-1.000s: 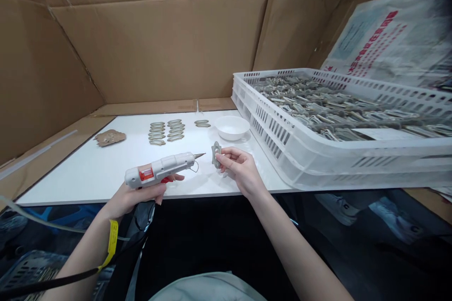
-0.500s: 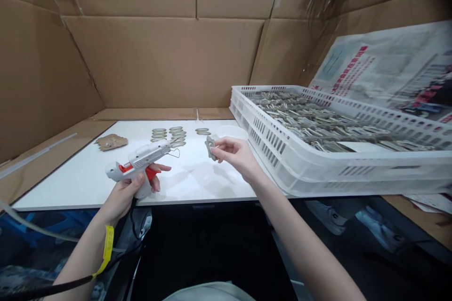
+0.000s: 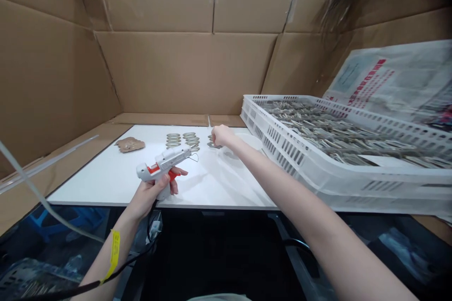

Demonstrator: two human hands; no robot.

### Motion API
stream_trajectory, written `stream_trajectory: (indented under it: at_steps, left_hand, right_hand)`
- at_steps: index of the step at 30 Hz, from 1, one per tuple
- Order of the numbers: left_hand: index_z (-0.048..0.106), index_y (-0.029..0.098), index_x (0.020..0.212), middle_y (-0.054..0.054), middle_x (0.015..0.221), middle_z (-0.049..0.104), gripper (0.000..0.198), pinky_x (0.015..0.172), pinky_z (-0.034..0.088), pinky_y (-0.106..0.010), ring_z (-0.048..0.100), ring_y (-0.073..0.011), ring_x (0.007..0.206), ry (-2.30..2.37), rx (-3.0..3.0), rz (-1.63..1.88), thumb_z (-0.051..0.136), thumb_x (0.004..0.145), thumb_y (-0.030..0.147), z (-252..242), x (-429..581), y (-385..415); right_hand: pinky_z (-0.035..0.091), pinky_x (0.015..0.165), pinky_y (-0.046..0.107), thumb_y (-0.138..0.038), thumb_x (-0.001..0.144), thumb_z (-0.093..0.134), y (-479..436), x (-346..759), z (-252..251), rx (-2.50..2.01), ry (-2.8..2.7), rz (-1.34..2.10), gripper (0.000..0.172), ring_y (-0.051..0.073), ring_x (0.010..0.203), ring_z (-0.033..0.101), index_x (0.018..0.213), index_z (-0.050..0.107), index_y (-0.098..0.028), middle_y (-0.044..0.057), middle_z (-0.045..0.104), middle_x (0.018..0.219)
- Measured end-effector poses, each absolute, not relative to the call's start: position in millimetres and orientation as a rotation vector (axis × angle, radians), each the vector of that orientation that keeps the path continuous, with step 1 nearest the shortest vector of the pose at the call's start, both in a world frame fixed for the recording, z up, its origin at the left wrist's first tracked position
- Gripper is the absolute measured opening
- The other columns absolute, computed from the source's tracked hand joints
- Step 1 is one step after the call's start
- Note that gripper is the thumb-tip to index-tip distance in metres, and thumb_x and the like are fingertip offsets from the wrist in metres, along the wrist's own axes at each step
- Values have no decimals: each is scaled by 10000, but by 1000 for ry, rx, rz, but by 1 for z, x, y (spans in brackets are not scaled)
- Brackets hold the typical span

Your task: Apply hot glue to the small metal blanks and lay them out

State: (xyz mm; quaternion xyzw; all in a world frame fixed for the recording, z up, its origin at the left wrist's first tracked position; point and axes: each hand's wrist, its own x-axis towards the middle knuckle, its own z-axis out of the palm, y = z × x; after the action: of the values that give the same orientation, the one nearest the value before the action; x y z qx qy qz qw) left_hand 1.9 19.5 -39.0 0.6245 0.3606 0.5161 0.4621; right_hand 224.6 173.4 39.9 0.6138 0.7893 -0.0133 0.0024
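Note:
My left hand [image 3: 155, 190] is wrapped round the handle of a white glue gun [image 3: 165, 162] with a red trigger, its nozzle pointing up and right. Farther back, my right hand [image 3: 221, 135] reaches over the white board [image 3: 106, 183], fingers closed on a small grey-green piece [image 3: 213, 145] at the board surface, partly hidden by the hand. Left of that hand, several flat oval metal pieces [image 3: 173, 140] lie in two columns, with the right column [image 3: 191, 137] nearer to it.
A large white perforated crate [image 3: 300, 164] full of similar pieces stands on the right. A brown scrap [image 3: 130, 144] lies on the board's left. Cardboard walls [image 3: 158, 70] surround the board. A black cable [image 3: 141, 256] hangs by my left arm.
My right hand has moved forward with the grey-green piece, down to the row of pieces at the back. The view has tilted up and shifted left. My left hand still holds the glue gun.

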Motion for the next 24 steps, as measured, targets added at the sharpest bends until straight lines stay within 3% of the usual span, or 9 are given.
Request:
stream_trajectory:
  at_steps: [5,12,17,24]
  left_hand:
    - [697,142,1025,-159,1105,693,408,668,460,-300,574,-157,662,870,1505,1268,588,883,509,-40,-9,16]
    - [705,150,1031,-130,1043,699,398,701,457,-287,566,-143,673,956,1499,1311,547,916,496,-42,-42,4]
    - [693,150,1062,-75,775,677,426,681,438,-279,559,-162,677,1029,1453,1310,533,919,518,-41,-64,-12]
    - [685,148,966,-50,774,684,410,613,420,-241,535,-120,602,1209,1289,1454,601,869,537,-27,-80,-3]
  right_hand:
    - [469,701,235,-76,721,686,184,223,33,1874,2412,-54,285,214,953,691,982,765,-157,128,735,1094]
    - [484,741,285,-90,731,670,190,213,45,1887,2347,31,263,258,978,680,970,768,-143,156,719,1108]
    - [481,765,306,-201,816,617,194,167,79,1869,2689,181,211,251,965,660,969,747,-138,139,725,1034]
    - [487,833,337,-164,863,503,149,33,129,1063,3338,266,259,242,958,647,1003,715,-115,114,714,1007]
